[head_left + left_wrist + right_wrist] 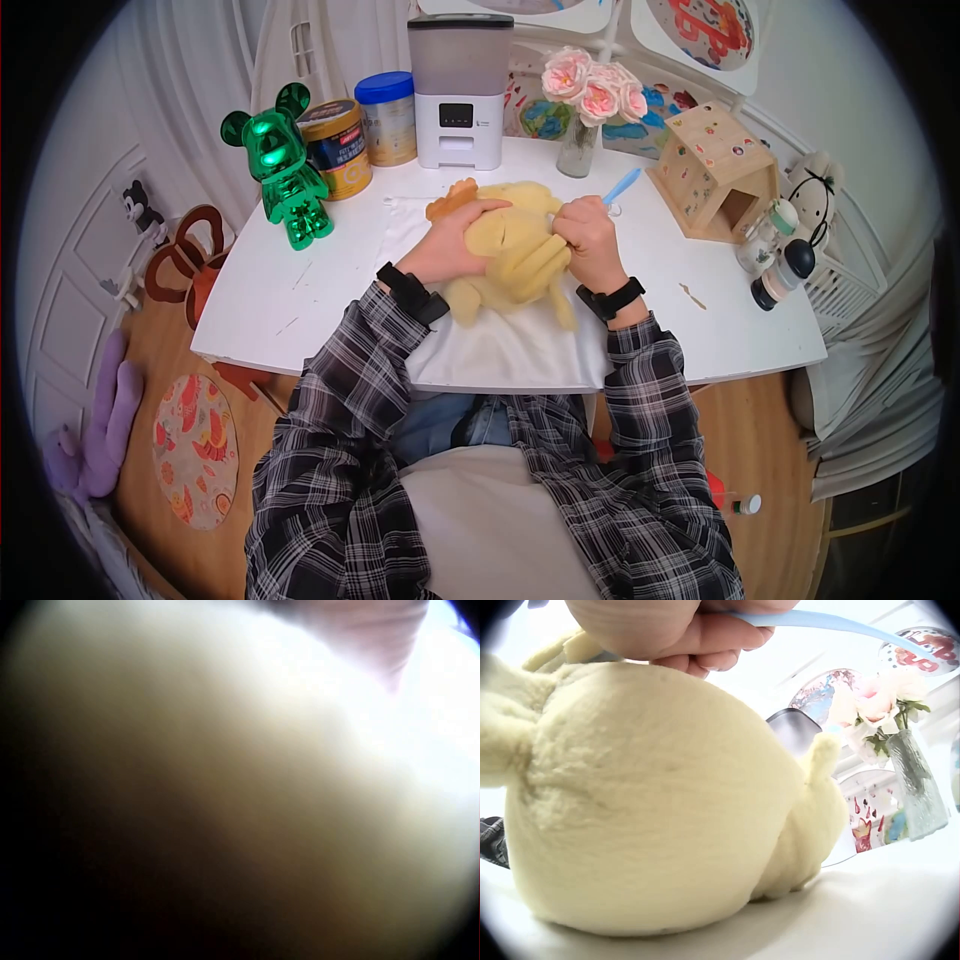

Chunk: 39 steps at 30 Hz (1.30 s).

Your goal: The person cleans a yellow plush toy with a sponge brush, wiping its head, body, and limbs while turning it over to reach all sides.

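A pale yellow plush toy with an orange part lies on a white cloth at the table's front. My left hand grips the toy from its left side, the thumb lying over the top. My right hand is curled round a slim light-blue handle that sticks out past the fist. The handle's other end is hidden by the hand and toy. In the right wrist view, the curled fingers sit right above the toy's rounded body. The left wrist view is mostly blurred yellow plush.
Behind the toy stand a green bear figure, two cans, a pet feeder and a glass vase of pink roses. At right are a wooden house and two bottles. The table edge runs close in front.
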Motion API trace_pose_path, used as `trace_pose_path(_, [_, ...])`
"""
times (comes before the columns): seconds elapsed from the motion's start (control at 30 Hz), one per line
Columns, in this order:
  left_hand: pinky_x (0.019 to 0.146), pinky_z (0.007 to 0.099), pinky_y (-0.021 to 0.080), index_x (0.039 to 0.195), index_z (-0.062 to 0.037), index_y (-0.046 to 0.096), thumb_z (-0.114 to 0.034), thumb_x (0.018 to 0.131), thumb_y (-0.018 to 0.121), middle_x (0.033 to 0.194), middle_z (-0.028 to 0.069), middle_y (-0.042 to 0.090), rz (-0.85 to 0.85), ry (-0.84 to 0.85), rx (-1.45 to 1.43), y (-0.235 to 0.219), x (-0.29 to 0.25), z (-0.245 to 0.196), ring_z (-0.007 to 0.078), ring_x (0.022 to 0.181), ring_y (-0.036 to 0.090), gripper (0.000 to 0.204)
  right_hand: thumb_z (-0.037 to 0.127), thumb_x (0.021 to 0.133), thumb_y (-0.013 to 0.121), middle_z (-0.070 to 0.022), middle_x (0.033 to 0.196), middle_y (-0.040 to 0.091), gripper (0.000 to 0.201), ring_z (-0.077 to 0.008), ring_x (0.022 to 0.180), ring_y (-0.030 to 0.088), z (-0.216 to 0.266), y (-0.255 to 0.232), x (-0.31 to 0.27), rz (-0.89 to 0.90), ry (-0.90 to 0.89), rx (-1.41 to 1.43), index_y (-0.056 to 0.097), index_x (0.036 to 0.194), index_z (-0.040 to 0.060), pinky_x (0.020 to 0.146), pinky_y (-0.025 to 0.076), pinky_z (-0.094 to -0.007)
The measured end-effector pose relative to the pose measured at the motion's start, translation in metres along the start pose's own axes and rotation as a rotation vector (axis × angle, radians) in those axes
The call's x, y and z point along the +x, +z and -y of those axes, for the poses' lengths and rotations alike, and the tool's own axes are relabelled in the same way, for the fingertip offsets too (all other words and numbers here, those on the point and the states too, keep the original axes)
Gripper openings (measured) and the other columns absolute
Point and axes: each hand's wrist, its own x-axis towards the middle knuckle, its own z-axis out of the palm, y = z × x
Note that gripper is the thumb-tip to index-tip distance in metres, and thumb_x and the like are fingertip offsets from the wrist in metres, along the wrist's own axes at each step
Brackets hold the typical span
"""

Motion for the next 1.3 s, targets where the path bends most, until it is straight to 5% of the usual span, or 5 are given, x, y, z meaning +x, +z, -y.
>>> trace_pose_path(0.3, [0.101,0.0298,0.039,0.135,-0.0047,0.041,-0.012,0.069,0.078,0.128,0.0070,0.051,0.015,-0.052,-0.045,-0.006,-0.003,-0.002,0.0153,0.117,0.049,0.076,-0.006,0.068,0.052,-0.0117,0.073,0.060,0.012,-0.0329,0.068,0.054,-0.020,0.000,-0.013,-0.271,0.463,0.002,0.057,0.074,0.0031,0.062,0.043,-0.0397])
trace_pose_path(0.4, [0.101,0.0302,0.039,0.136,-0.0043,0.039,-0.012,0.068,0.079,0.129,0.0076,0.050,0.037,-0.026,-0.038,-0.007,-0.004,0.001,0.0160,0.118,0.049,0.079,-0.008,0.071,0.049,-0.0132,0.069,0.059,0.017,-0.0316,0.068,0.057,-0.028,-0.002,-0.017,-0.156,0.494,-0.102,0.061,0.078,0.0031,0.062,0.045,-0.0386])
trace_pose_path(1.1, [0.102,0.0297,0.037,0.136,-0.0047,0.041,-0.011,0.067,0.076,0.130,0.0075,0.050,0.011,-0.018,-0.010,-0.011,-0.002,0.006,0.0155,0.119,0.049,0.077,0.001,0.064,0.065,-0.0066,0.062,0.053,0.012,-0.0260,0.064,0.053,0.006,0.002,-0.001,0.090,0.007,0.052,0.053,0.065,0.0050,0.069,0.043,-0.0353])
trace_pose_path(1.2, [0.103,0.0303,0.037,0.137,-0.0048,0.040,-0.011,0.066,0.077,0.130,0.0075,0.050,0.022,-0.016,-0.031,-0.010,-0.002,0.008,0.0158,0.119,0.048,0.080,0.000,0.066,0.061,-0.0094,0.064,0.056,0.009,-0.0297,0.065,0.054,-0.005,0.009,-0.007,-0.206,0.202,0.124,0.054,0.067,0.0037,0.065,0.043,-0.0382])
trace_pose_path(1.3, [0.104,0.0314,0.036,0.138,-0.0049,0.038,-0.011,0.065,0.079,0.131,0.0078,0.048,0.047,-0.009,-0.016,-0.009,-0.004,0.004,0.0166,0.122,0.046,0.084,-0.001,0.068,0.057,-0.0128,0.067,0.058,0.004,-0.0334,0.068,0.055,-0.023,0.004,-0.018,-0.126,0.617,-0.037,0.055,0.069,0.0027,0.061,0.043,-0.0422])
